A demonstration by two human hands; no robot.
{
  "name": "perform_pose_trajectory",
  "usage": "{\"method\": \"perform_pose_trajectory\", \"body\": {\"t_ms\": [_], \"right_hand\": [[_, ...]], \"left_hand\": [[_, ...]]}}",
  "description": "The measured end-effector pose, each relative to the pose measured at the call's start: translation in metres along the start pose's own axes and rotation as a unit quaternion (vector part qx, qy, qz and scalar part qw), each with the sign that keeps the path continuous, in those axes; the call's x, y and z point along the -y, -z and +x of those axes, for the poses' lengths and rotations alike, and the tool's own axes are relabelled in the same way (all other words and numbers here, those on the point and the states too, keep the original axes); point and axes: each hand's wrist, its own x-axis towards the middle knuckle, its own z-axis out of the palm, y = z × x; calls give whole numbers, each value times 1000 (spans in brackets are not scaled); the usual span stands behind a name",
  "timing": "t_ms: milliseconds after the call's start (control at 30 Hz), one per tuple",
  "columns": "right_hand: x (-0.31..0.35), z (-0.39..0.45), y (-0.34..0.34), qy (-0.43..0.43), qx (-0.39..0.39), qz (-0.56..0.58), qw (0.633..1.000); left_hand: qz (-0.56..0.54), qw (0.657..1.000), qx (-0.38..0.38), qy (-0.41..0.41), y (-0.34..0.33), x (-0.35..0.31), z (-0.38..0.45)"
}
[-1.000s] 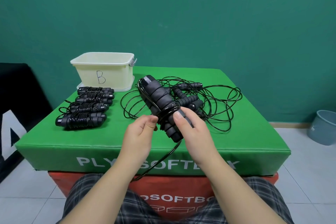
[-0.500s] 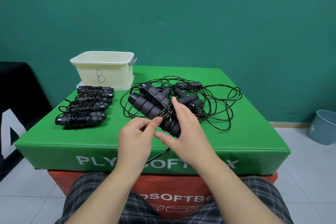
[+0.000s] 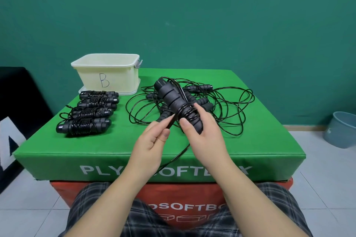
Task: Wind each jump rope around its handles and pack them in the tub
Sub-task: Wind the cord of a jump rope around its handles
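The right hand (image 3: 204, 132) gripped the pair of black handles (image 3: 174, 100), fingers curled round their near end, where several turns of cord (image 3: 186, 112) were already wound; the handles tilted up and away toward the tub (image 3: 107, 75). The left hand (image 3: 152, 140) pinched the cord between thumb and fingertips just left of the handles, and the slack ran down from it over the near edge of the green mat (image 3: 77, 144). Behind the handles lay the loose pile of ropes (image 3: 217, 106), its loops reaching toward the mat's right edge but stopping short of it. Left of the handles, four wound bundles (image 3: 90, 113) lay in a row running back to the tub, which stood at the mat's far left corner. Bare green mat lay between the bundles and the hands, and along the near edge. Compared with half a second earlier, the handles stood steeper and higher, the right hand had shifted from flat over them to a grip on their end, and the left hand had moved right.
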Motion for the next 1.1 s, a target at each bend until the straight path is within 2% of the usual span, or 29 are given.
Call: {"method": "perform_pose_trajectory", "body": {"t_ms": [67, 133, 233, 333, 400, 500, 600, 733, 933, 1100], "right_hand": [[1, -4, -3, -24, -1, 74, 997], [3, -5, -3, -18, 13, 130, 991], [9, -6, -1, -5, 55, 206, 977], [9, -5, -2, -21, 80, 266, 960], [10, -3, -2, -36, 99, 284, 953], [9, 0, 0, -38, 109, 245, 963], [9, 4, 1, -4, 98, 163, 982], [12, 2, 2, 23, 108, 100, 989], [5, 2, 1, 0, 41, 74, 996], [3, 1, 1, -22, 14, 95, 995]], "left_hand": [[-15, 999, -39, 19, -1, -2, 2], [-65, 993, -59, 75, -3, -5, 6], [-104, 985, -44, 127, -2, 1, 13], [-88, 985, -3, 151, 1, 6, 14], [-129, 979, -1, 160, 2, 3, 12], [-149, 973, -36, 170, 4, 0, 12], [-96, 982, -59, 151, 7, 0, 12], [-76, 985, -70, 137, 6, -5, 11], [-51, 989, -51, 128, 0, -12, 10], [44, 998, -42, 34, 4, -4, 9]]}}
